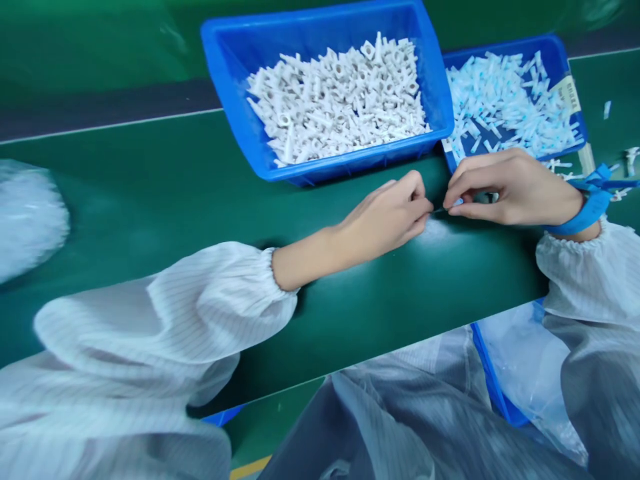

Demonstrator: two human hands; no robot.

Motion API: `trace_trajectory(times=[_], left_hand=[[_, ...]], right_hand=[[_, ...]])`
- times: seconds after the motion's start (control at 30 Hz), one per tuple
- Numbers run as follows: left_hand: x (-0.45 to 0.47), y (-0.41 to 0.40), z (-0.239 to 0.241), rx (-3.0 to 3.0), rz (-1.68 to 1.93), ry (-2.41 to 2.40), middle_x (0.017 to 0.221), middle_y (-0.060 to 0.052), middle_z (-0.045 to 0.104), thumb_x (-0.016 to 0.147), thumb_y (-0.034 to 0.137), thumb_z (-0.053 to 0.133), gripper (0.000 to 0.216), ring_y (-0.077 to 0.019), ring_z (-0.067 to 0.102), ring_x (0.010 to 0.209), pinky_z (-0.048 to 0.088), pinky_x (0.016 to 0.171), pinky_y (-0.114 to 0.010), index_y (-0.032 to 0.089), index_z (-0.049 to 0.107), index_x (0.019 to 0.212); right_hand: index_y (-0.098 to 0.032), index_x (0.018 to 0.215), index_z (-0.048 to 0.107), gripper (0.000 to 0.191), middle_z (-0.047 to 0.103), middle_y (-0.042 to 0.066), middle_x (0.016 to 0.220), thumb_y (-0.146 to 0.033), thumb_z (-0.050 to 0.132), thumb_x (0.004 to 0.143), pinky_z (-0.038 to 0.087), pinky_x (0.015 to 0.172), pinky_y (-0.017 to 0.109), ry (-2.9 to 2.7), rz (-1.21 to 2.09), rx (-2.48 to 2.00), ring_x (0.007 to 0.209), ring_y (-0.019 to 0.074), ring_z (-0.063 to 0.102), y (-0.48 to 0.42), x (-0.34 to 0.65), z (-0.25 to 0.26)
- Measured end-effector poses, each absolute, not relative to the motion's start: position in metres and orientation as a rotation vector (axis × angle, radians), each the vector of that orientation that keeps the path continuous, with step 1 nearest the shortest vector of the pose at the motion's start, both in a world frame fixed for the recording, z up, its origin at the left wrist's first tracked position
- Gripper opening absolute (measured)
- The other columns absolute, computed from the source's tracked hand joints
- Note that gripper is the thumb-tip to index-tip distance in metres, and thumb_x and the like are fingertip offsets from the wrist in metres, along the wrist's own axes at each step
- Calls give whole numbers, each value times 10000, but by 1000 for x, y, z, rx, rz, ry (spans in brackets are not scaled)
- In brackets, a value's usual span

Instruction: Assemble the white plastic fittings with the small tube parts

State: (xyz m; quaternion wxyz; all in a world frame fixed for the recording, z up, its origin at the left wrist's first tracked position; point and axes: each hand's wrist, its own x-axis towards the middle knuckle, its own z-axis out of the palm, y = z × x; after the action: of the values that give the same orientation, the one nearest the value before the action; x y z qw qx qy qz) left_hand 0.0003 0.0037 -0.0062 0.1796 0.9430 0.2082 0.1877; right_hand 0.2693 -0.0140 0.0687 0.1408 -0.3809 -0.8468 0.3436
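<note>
My left hand (387,217) and my right hand (505,187) meet fingertip to fingertip low over the green belt (150,193), just in front of two blue bins. Both are closed in a pinch on one small pale part (447,209) between them; its shape is too small to make out. The large blue bin (320,100) behind my left hand holds a heap of white plastic fittings. The smaller blue bin (510,100) behind my right hand holds several pale blue-white small parts. A blue wrist strap (585,207) circles my right wrist. Both arms wear white striped sleeves.
A few loose small parts (623,180) lie on the belt at the far right. A white blurred shape (27,220) sits at the left edge. Below the belt's near edge, a blue bin with a clear plastic bag (525,367) rests near my lap.
</note>
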Motion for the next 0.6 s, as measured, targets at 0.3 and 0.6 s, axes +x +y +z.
trace_trajectory(times=[0.3, 0.6], left_hand=[[35, -2, 25, 2736, 100, 677, 1321, -189, 734, 1210, 133, 424, 366, -305, 765, 1206, 549, 1023, -395, 74, 721, 1414], [35, 7, 31, 2573, 213, 589, 1371, -193, 750, 1229, 143, 444, 363, -276, 782, 1238, 543, 1017, -381, 11, 714, 1433]], right_hand=[[-353, 983, 885, 216, 887, 64, 965, -465, 727, 1080, 671, 808, 415, -2450, 884, -1273, 839, 297, 846, -25, 283, 66], [-557, 969, 876, 113, 876, 54, 966, -611, 781, 998, 692, 749, 515, -2242, 578, -1609, 702, 358, 804, -38, 295, 55]])
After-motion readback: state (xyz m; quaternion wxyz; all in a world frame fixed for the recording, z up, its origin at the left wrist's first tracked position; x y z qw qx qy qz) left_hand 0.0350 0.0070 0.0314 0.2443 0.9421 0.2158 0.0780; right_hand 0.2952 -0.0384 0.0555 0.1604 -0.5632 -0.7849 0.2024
